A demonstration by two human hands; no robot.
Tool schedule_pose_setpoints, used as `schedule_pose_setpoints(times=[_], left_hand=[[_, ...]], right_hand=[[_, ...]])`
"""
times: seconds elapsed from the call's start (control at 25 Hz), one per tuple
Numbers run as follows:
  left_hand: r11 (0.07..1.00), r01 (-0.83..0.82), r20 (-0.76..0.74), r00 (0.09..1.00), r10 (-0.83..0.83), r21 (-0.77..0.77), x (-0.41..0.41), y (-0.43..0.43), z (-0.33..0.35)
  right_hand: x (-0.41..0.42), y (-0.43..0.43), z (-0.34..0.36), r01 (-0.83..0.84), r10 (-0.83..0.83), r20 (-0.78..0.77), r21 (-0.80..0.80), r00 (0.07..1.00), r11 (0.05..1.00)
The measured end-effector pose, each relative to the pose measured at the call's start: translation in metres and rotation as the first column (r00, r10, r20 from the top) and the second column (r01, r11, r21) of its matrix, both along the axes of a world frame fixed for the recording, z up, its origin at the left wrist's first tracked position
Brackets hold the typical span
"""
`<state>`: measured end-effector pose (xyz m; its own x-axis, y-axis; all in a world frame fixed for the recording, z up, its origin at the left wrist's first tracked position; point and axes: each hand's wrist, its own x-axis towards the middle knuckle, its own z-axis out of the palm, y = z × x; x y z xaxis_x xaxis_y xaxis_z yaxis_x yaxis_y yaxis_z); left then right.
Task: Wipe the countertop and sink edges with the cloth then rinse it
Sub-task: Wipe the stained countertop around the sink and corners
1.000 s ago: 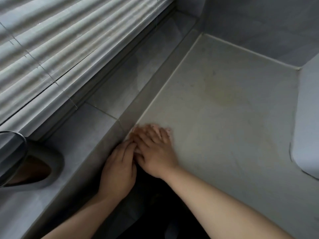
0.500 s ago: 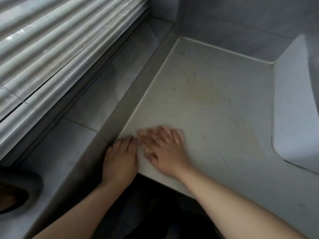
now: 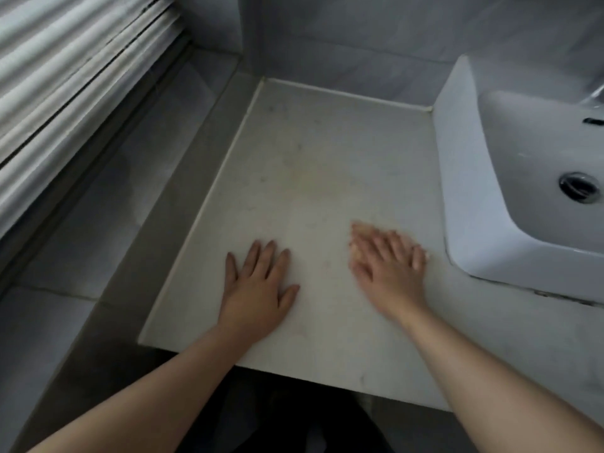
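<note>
While left hand (image 3: 258, 289) and right hand (image 3: 389, 273) lie flat, uncurled, on the countertop (image 3: 310, 158) — the sink (image 3: 464, 158) stands near.

A grey tiled ledge (image 3: 108, 197) runs away along the left; white slatted blinds (image 3: 65, 76) hang above the ledge's left edge; a grey tiled wall (image 3: 343, 37) rises beyond the ledge's far end, to its right; a grout line (image 3: 49, 289) crosses the ledge's near part.
</note>
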<state>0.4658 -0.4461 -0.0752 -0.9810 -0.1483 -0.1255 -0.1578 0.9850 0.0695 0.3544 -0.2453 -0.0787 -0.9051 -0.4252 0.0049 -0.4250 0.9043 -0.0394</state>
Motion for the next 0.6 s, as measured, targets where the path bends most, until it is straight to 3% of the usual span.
schedule_pose_setpoints(times=[0.08, 0.12, 0.28, 0.32, 0.48, 0.6], left_hand=[[0.999, 0.026, 0.012, 1.0, -0.027, 0.025, -0.015, 0.015, 0.002], [0.999, 0.039, 0.028, 0.999, -0.039, 0.033, -0.022, 0.023, 0.004], [0.996, -0.079, 0.043, 0.996, 0.077, 0.038, -0.04, 0.047, -0.002], [0.992, -0.116, 0.042, 0.993, 0.115, 0.038, -0.043, 0.051, -0.002], [0.982, -0.188, 0.056, 0.981, 0.186, 0.025, -0.042, 0.055, -0.001], [0.979, -0.198, 0.054, 0.979, 0.196, 0.041, -0.044, 0.057, 0.001]], right_hand=[[-0.029, 0.011, -0.001, 0.179, -0.178, 0.087, 0.004, 0.98, 0.984], [-0.028, 0.014, -0.003, 0.175, -0.174, 0.059, -0.003, 0.983, 0.985], [0.028, 0.04, -0.008, -0.158, 0.157, -0.04, -0.033, 0.987, 0.987], [0.026, 0.048, -0.011, -0.176, 0.175, -0.04, -0.007, 0.984, 0.984], [-0.042, 0.042, -0.004, 0.066, -0.065, 0.02, -0.054, 0.998, 0.996], [-0.046, 0.047, -0.007, 0.016, -0.017, -0.019, -0.079, 1.0, 0.997]])
